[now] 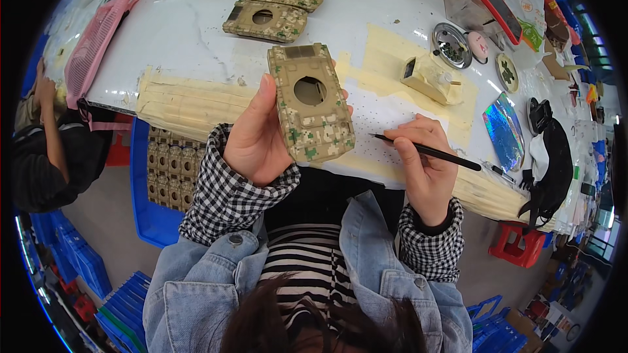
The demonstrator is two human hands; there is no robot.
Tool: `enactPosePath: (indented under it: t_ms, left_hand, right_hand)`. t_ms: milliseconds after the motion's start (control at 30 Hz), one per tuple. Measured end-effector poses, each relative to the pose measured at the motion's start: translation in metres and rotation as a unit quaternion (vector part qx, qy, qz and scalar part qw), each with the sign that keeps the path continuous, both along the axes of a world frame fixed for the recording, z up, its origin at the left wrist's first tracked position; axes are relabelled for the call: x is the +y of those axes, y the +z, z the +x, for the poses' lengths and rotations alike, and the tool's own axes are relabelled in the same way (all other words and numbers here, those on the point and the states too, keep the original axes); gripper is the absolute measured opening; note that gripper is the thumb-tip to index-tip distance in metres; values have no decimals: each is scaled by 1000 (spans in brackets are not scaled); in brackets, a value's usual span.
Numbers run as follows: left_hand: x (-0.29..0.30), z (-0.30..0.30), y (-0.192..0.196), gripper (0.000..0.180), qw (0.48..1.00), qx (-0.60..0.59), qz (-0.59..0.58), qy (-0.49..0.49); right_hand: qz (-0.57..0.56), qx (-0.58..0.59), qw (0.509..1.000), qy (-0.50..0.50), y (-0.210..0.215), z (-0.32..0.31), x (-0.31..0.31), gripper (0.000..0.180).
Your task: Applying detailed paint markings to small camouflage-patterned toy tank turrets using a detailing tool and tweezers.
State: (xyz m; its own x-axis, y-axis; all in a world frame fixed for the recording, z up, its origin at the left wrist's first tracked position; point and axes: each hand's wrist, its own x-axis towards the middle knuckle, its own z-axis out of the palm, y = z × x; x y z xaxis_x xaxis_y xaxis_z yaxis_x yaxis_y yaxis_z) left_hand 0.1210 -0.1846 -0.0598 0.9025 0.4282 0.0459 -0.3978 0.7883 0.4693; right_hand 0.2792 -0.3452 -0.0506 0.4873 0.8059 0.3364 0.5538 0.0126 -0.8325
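Observation:
My left hand (pixel 260 132) is closed around a camouflage-patterned model tank hull (pixel 313 116), tilted up over the table's near edge. A round opening shows in its upper face, and my thumb presses on its left side. In my right hand (pixel 428 163) a slim black pen-shaped tool (pixel 445 156) is pinched between thumb and fingers. Its thin tip points left toward the hull, apart from it, above a white sheet (pixel 376 117) dotted with tiny dark specks. Whether the tool is a fine brush or tweezers I cannot tell.
Several similar hulls (pixel 278 23) stand in a row at the back. A yellowish block (pixel 432 78), a round metal dish (pixel 451 46) and a shiny foil piece (pixel 504 131) lie right. A blue crate (pixel 145 222) of hulls is lower left. Another person (pixel 52 150) sits far left.

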Motion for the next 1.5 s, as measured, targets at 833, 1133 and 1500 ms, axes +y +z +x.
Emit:
enactPosePath:
  t_ms: [833, 1133, 1500]
  left_hand:
    - [-4, 3, 5, 60, 995, 75, 58, 23]
    - [-2, 1, 7, 53, 996, 62, 66, -13]
    - [-2, 1, 8, 52, 997, 56, 56, -13]
  right_hand:
    - [123, -24, 992, 21, 39, -3, 6, 15]
    - [128, 26, 985, 114, 47, -24, 28, 14]
    - [123, 34, 984, 124, 48, -27, 30, 13]
